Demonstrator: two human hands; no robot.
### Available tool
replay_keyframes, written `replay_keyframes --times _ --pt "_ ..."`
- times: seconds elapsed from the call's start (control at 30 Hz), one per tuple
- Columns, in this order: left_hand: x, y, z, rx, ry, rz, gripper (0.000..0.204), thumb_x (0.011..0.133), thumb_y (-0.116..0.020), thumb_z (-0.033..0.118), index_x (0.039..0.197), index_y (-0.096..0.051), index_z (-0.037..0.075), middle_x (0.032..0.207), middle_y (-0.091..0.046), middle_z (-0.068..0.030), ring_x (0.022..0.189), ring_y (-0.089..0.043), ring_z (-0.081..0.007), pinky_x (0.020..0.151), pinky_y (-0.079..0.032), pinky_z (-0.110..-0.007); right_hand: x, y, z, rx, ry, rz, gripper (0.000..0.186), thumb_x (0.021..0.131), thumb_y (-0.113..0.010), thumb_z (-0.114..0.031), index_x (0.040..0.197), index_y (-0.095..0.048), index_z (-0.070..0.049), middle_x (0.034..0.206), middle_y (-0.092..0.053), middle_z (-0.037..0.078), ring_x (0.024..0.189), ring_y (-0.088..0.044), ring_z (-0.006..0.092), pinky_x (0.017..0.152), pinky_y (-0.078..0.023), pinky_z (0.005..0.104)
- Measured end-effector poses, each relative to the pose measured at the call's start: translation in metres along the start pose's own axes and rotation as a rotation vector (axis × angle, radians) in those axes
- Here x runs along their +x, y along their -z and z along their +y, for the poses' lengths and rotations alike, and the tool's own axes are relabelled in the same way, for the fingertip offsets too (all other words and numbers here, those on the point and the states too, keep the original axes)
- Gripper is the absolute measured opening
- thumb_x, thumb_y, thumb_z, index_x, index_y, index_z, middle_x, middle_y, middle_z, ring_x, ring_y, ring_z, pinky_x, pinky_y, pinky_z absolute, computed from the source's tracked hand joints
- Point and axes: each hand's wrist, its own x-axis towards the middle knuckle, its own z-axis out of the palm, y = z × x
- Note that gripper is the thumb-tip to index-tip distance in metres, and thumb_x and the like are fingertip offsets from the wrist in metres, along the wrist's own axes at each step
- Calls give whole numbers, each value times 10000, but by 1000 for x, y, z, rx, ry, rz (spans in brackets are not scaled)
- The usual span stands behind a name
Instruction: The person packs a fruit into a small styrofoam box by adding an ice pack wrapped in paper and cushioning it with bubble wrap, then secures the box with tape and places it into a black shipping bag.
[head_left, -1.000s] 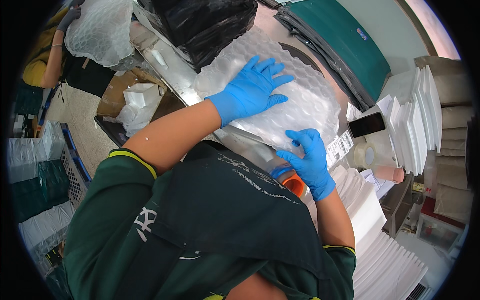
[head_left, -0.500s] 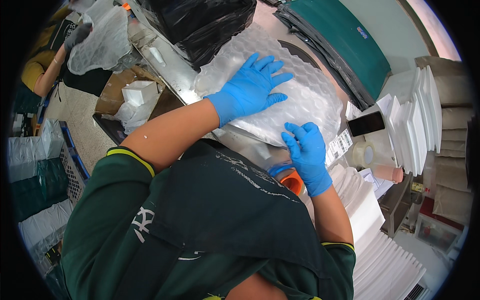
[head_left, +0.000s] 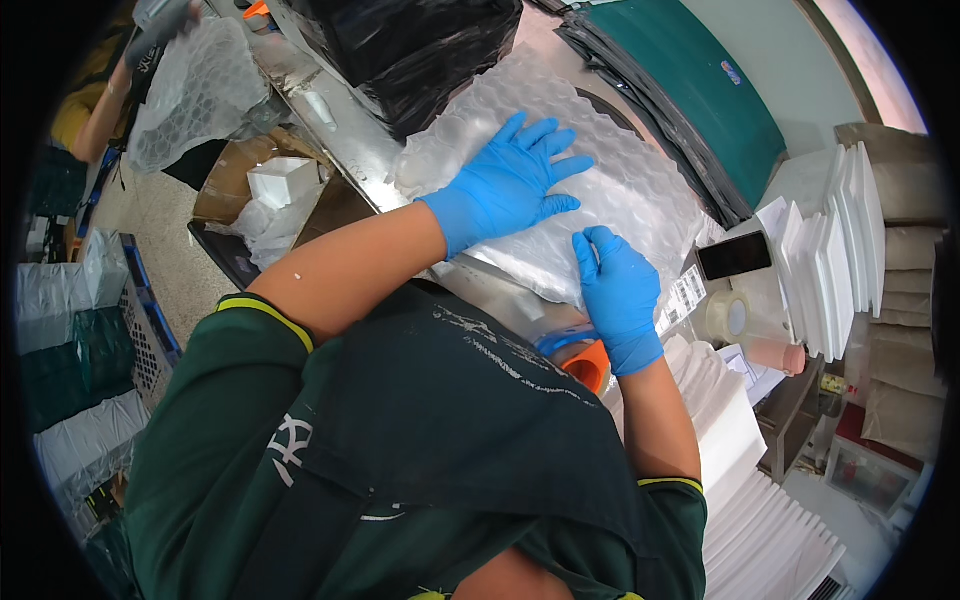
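A sheet of clear bubble wrap (head_left: 640,175) lies puffed up on the metal worktop (head_left: 510,305). My left hand (head_left: 505,188), in a blue glove, rests flat on it with the fingers spread. At the near right edge of the sheet is my right hand (head_left: 618,292), also blue-gloved. Its thumb and forefinger are drawn together on the wrap's edge, and the other fingers are curled. What lies beneath the sheet cannot be made out. Close to my right wrist sits an orange tape dispenser-like object (head_left: 588,366) with a blue part, partly hidden by my apron.
A black plastic-wrapped bundle (head_left: 410,60) stands beyond my left hand. Right of the wrap are a printed label (head_left: 684,297), a phone (head_left: 735,255), a tape roll (head_left: 727,315) and white foam sheets (head_left: 820,275). Far left, a co-worker's gloved hand (head_left: 165,28) is above another bubble-wrap piece (head_left: 200,100).
My left hand has slid slightly right over the wrap. My right hand has turned, and its thumb and forefinger have come closer together. The co-worker's hand has moved up.
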Motion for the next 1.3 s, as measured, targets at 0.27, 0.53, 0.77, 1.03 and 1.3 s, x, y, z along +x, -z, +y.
replay_keyframes --times 0.27,0.53,0.77,1.03,1.3 --pt "0 -6 -4 -13 -5 37 549 918 -481 468 1402 -406 219 1450 -360 -100 1360 -284 -265 1141 -147 -465 0 16 -8 202 -287 -155 286 883 -604 -251 1146 -591 -142 759 -625 114 661 -621 287 600 -491 384" --pt "-3 -6 0 -22 6 34 550 912 -488 473 1400 -408 233 1449 -364 -92 1354 -292 -272 1133 -156 -472 6 -5 14 38 -162 3 262 883 -611 -293 1066 -602 -106 621 -542 109 563 -558 262 564 -441 388" --pt "-3 -10 1 -21 39 14 551 908 -494 467 1406 -388 257 1439 -377 -84 1351 -294 -286 1132 -151 -488 -2 10 1 231 -331 -22 244 858 -640 -281 1006 -625 -88 709 -582 106 640 -595 293 605 -470 399" --pt "6 14 1 -90 77 -94 589 892 -509 492 1409 -376 242 1420 -397 -88 1344 -317 -273 1132 -127 -529 34 45 31 -345 174 118 380 776 -707 -201 1130 -610 -98 915 -615 90 868 -593 283 834 -436 408" --pt "33 105 -29 2 -15 -369 600 796 -679 219 1350 -450 201 1277 -538 -80 1125 -539 -286 941 -460 -387 48 89 16 -502 316 231 282 814 -623 -142 1094 -600 -116 784 -574 71 719 -573 259 712 -461 374"
